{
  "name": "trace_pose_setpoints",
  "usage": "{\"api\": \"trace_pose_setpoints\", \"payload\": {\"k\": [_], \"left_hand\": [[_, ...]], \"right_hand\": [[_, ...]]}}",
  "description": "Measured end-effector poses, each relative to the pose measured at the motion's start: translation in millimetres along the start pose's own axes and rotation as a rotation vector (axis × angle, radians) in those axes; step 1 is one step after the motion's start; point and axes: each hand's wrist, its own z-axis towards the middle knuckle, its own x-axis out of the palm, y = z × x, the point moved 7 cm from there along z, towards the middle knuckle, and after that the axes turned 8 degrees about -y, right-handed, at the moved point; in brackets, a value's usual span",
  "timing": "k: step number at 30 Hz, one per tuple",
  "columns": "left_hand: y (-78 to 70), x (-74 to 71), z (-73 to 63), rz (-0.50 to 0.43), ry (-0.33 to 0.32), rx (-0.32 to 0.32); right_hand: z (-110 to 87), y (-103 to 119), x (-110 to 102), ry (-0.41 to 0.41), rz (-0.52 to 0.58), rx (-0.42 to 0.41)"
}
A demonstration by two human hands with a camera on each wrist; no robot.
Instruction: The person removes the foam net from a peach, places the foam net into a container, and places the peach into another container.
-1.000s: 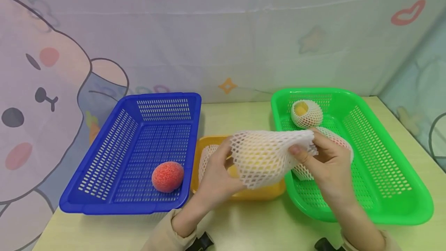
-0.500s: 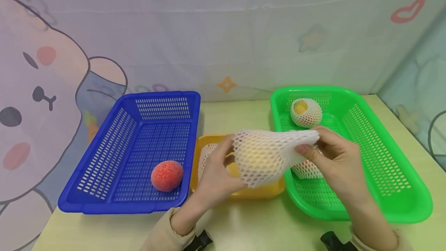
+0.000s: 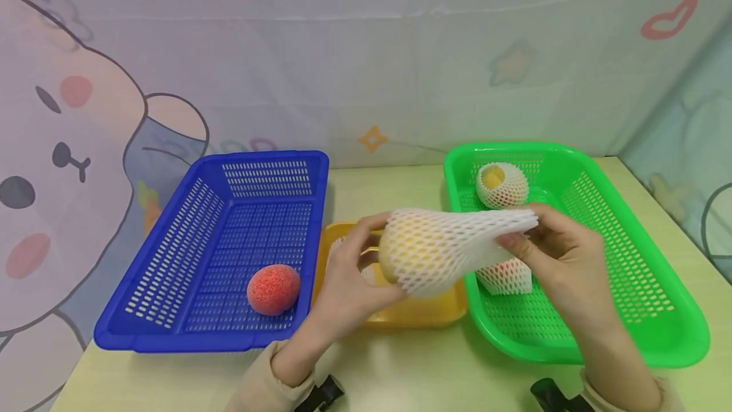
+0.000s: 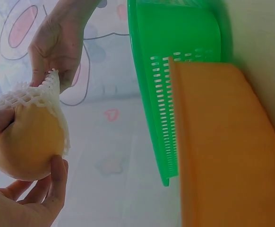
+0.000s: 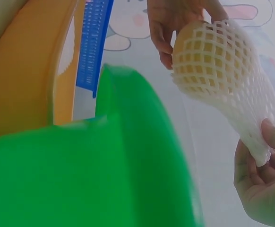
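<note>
Over the yellow basket, a smooth yellow fruit (image 4: pixel 31 146) is held up, partly inside a white foam fruit net (image 3: pixel 457 240). My left hand (image 3: pixel 351 278) grips the fruit at its bare left end, fingers behind and thumb in front. The net's narrow tail, stretched to the right, is pinched between thumb and fingers of my right hand (image 3: pixel 566 262). In the left wrist view the fruit's near end bulges out of the net. From the right wrist the mesh (image 5: pixel 222 56) still covers most of its side.
A red, rough-skinned round fruit (image 3: pixel 273 289) lies in the blue basket (image 3: pixel 211 341) at left. The green basket (image 3: pixel 646 272) at right holds net-wrapped fruit (image 3: pixel 503 186) and another wrapped piece (image 3: pixel 506 276). The small yellow basket (image 3: pixel 423 318), between them, contains white netting, partly hidden.
My right hand has moved right, drawing the net's tail out longer. The net has slid rightward, and the fruit's left end now shows bare. My left hand stays nearly in place.
</note>
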Motion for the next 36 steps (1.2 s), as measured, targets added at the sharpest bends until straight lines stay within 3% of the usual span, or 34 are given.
{"api": "trace_pose_setpoints", "payload": {"k": [15,22,26,29,33,36], "left_hand": [[-2.0,-14.0,4.2,0.017,-0.044,-0.030],[-0.6,-32.0,4.7,0.054,-0.059,-0.048],[1.1,-47.5,1.2,0.105,-0.069,-0.047],[5.6,-62.9,-3.6,0.161,-0.082,-0.055],[17.5,-87.2,-11.6,0.268,-0.118,-0.114],[25.1,-104.1,-17.2,0.352,-0.146,-0.155]], "right_hand": [[7.9,9,-24,-0.047,0.042,0.012],[9.0,13,-23,-0.061,0.040,0.035],[9.8,14,-21,-0.080,0.032,-0.002],[10.0,14,-19,-0.098,-0.032,-0.065],[6.3,14,-9,-0.114,-0.336,-0.193],[-0.1,15,7,-0.083,-0.562,-0.344]]}}
